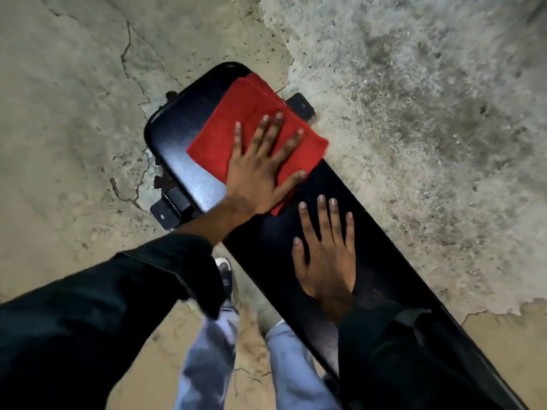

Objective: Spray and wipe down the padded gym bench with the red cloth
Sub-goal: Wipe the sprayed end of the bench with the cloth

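Left hand (pixel 260 176) is flat, fingers spread, pressing the cloth (pixel 254 128) on the bench (pixel 177 143) near frame center. Right hand (pixel 325 255) lies flat lower right, holding nothing. Tip: keep even palm pressure, overlap strokes, cover that bare upper-left end.

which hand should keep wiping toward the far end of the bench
The left hand: it already presses flat on the red cloth near that end of the bench. The right hand rests on bare padding, nearer the body.
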